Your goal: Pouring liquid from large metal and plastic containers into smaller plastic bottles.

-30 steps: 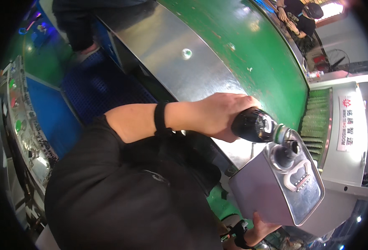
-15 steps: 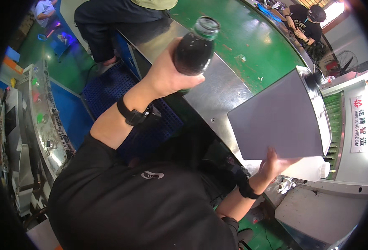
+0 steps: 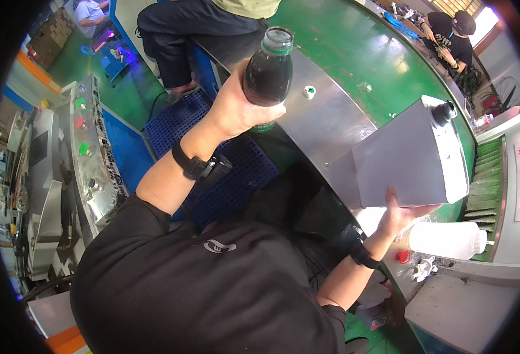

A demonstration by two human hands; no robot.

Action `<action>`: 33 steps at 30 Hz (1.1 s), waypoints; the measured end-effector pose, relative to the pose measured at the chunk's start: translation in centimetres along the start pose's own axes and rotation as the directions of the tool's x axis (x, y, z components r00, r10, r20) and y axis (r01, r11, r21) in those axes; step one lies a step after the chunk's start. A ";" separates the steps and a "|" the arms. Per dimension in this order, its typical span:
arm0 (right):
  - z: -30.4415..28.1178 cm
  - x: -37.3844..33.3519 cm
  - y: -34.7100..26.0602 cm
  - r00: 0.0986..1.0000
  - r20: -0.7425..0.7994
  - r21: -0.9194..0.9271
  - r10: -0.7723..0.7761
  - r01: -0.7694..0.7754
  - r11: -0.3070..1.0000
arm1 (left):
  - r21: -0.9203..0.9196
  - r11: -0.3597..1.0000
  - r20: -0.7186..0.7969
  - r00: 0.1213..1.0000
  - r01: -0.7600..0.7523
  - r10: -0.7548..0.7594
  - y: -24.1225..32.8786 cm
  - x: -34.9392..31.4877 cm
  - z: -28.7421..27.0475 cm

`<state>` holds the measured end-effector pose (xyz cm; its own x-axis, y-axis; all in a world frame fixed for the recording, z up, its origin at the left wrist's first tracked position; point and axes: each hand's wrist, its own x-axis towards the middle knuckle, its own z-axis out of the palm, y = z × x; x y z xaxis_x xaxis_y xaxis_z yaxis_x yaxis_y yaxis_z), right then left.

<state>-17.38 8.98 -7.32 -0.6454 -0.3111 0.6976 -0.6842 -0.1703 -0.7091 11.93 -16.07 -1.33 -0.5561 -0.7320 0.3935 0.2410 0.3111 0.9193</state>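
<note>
My left hand (image 3: 236, 109) is wrapped round a glass bottle (image 3: 267, 76) of dark liquid, raised with its mouth uncovered and tilted slightly. A small white-and-green cap (image 3: 309, 91) lies on the steel ledge just right of the bottle. My right hand (image 3: 397, 217) supports a grey-white rectangular can (image 3: 410, 156) at its lower edge, thumb against the near side. The can is tilted, with a black screw cap (image 3: 444, 112) on its far-right end. Its underside and most of my right fingers are hidden.
A steel ledge (image 3: 331, 121) borders the green tabletop (image 3: 354, 65). Near my right wrist lie a white plastic bottle (image 3: 448, 239), a red button (image 3: 402, 256) and a white fitting (image 3: 425, 268). A person sits on the ledge ahead; another person (image 3: 451, 44) works at the far right.
My view has shifted, and the scene sits further right. The can is turned and looks smaller. The cap on the ledge now shows beside the bottle. Both hands keep their holds.
</note>
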 end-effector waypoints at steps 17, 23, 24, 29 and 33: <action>17.1 -0.9 -7.2 0.594 0.804 -0.154 0.026 0.167 0.974 | 0.120 0.983 -0.151 0.981 0.142 -0.123 -2.7 -1.3 -4.4; 25.3 2.5 0.2 0.554 0.831 -0.283 0.060 0.327 0.902 | 0.104 0.991 -0.171 0.983 0.089 -0.070 -4.4 -1.1 -7.2; 26.2 2.8 1.0 0.573 0.819 -0.310 0.023 0.408 0.859 | 0.095 0.991 -0.177 0.981 0.095 -0.077 -4.8 -0.8 -7.5; 29.5 3.6 2.7 0.549 0.828 -0.404 0.118 0.438 0.803 | 0.043 0.991 -0.186 0.975 0.131 -0.120 -6.5 -0.4 -8.4; 28.3 4.4 1.8 0.507 0.824 -0.452 0.252 0.320 0.832 | 0.012 0.983 -0.165 0.970 0.181 -0.176 -6.7 -0.5 -7.6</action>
<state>-11.81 -19.17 -8.41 -0.2202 -0.9713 0.0901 -0.9299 0.1812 -0.3202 16.70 -22.39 -7.75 -0.4506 -0.8654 0.2192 0.1266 0.1811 0.9753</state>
